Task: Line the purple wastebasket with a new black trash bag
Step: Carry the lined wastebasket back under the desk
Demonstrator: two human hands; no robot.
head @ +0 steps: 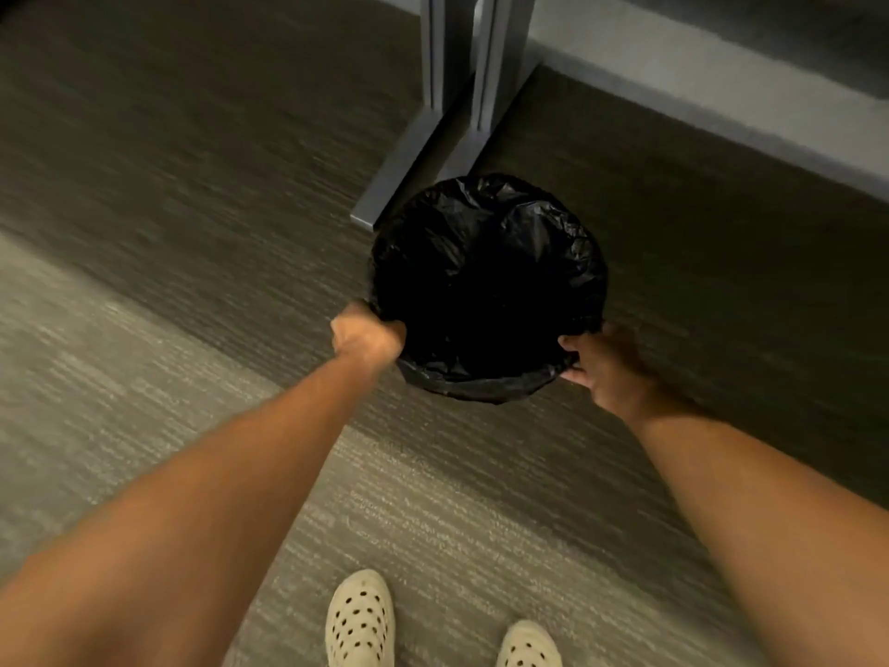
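A black trash bag (486, 281) fills a round wastebasket on the carpet and is folded over its rim, so the basket's purple wall is hidden. My left hand (368, 337) is closed on the bag-covered rim at its near left. On the near right of the rim, my right hand (601, 363) pinches the bag's edge with fingers curled around it.
A grey metal desk leg with a flat foot (409, 156) stands just behind the basket. A pale baseboard (721, 93) runs along the back right. My two white perforated shoes (361, 623) are on the carpet at the bottom.
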